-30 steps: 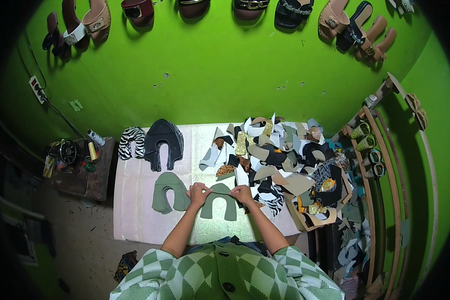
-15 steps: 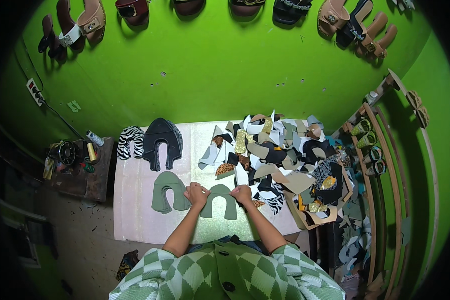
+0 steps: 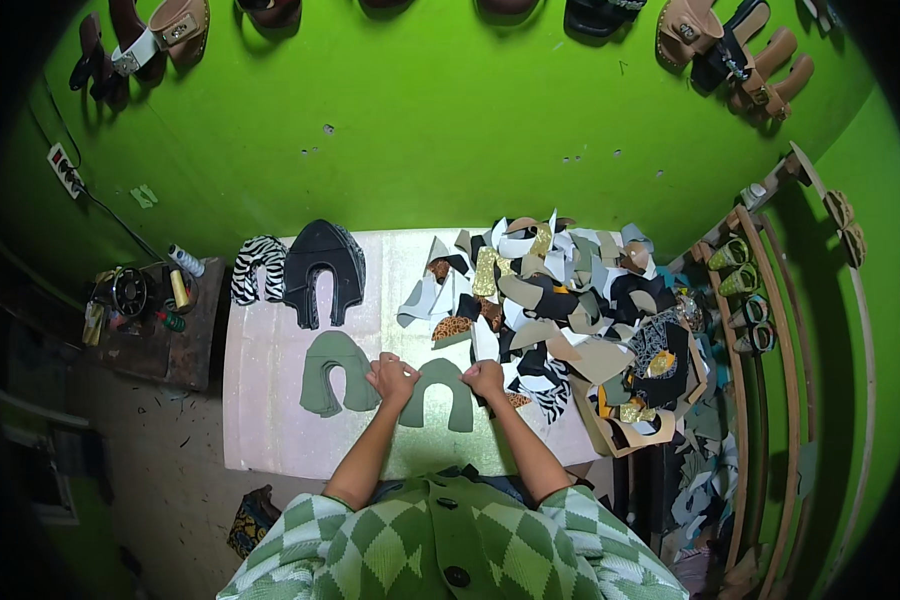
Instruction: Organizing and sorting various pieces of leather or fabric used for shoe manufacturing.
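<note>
An arch-shaped green shoe-upper piece lies on the table in front of me, its two legs pointing toward me. My left hand is closed in a pinch at its upper left edge. At the upper right edge, my right hand has thumb and fingers pressed together on it. Just left of my left hand rests a stack of similar green upper pieces. Behind that stack lie black upper pieces and zebra-patterned pieces.
A large heap of mixed offcuts covers the table's right side, spilling around an open cardboard box. A small side table with a sewing-machine handwheel and thread spools stands left. Wooden racks with sandals stand right.
The line across the top of the green piece between my hands no longer shows. Both hands stay at its edges. The whole view has shifted slightly.
</note>
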Demonstrator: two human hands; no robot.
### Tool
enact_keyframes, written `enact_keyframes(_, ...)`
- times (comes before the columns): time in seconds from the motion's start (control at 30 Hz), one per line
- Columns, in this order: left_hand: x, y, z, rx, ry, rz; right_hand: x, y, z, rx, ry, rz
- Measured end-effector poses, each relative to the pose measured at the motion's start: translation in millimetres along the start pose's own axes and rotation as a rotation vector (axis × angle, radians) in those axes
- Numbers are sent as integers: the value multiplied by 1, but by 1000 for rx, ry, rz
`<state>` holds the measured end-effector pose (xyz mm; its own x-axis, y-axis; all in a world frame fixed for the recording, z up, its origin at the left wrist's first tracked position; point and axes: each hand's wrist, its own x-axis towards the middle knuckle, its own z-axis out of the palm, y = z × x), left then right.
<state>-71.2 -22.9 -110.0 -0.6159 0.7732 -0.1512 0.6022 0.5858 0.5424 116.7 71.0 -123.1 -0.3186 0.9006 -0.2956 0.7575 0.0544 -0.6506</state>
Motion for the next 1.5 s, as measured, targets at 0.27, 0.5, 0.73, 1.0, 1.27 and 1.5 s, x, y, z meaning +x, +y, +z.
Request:
enact_keyframes(0.27, -9, 11, -5, 12, 54, 23, -1, 2, 6, 29, 45, 9)
enact_keyframes(0.5, -29, 19, -1, 108, 225, 215, -21, -13, 11, 6, 234, -227)
enact_keyframes(0.73, -32, 9, 5, 233, 204, 478, -48, -20, 13, -79, 292, -528)
enact_keyframes(1.0, -65, -7, 11, 358, 188, 605, -69, -20, 25, -639, 317, -601)
enact_keyframes(1.27, -69, 5, 3, 315, 132, 571, -66, -22, 18, -618, 266, -510)
enact_keyframes(1.5, -71, 7, 1, 357, 151, 548, -65, 3, 12, -581, 292, -327)
